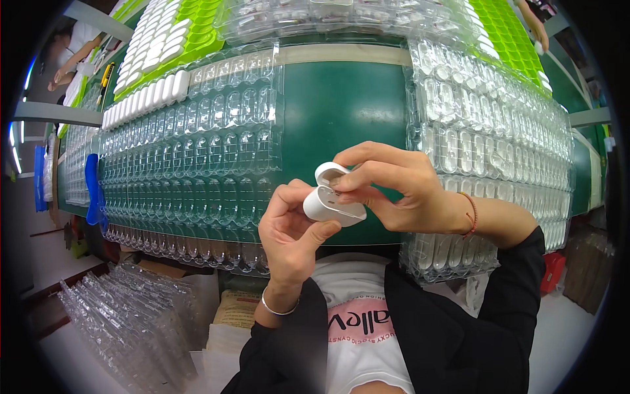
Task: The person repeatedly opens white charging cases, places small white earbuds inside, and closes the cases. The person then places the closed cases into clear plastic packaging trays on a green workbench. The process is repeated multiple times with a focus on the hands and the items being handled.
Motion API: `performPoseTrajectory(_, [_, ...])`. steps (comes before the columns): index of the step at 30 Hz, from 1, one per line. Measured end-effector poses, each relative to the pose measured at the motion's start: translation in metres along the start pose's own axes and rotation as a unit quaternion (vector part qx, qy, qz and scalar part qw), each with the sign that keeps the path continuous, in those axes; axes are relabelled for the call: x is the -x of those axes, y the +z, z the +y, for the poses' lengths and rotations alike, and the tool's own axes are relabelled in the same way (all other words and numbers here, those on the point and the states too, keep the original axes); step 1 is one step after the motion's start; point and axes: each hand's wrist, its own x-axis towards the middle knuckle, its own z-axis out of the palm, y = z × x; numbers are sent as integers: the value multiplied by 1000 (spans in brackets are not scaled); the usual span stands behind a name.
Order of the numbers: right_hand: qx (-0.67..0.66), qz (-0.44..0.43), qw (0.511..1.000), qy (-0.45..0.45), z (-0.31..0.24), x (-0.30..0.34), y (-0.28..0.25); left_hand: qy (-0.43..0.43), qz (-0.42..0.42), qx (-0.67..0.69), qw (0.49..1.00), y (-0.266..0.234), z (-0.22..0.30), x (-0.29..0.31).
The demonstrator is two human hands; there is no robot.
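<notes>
My left hand (289, 236) grips the body of a small white flip-lid case (320, 207), which looks like an earbud charging case. Its lid (324, 168) is tilted up, away from the body. With thumb and fingers pinched at the raised lid and the case's mouth, my right hand (410, 187) holds it from the other side. Whether a small part sits between those fingertips is hidden. Both hands are above the near edge of the green tabletop (344, 98), between two spreads of clear plastic trays.
Clear blister trays (223, 144) cover the left, a row of white cases (147, 98) at their far end. More trays (485, 131) with whitish pieces lie right. Green trays (197, 29) stand farther back. Stacked clear trays (125, 315) are below left. Other people's arms (82, 56) show at the far corners.
</notes>
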Motion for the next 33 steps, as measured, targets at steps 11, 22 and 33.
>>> performPoseTrajectory(11, [95,-86,992,11,-19,-6,-4,46,55,-113,991,5,6,1])
performPoseTrajectory(22, [36,-150,976,156,-41,-16,8,241,45,-604,759,0,25,5])
performPoseTrajectory(33, [50,-196,977,67,-33,-62,10,189,92,-522,827,-33,48,8])
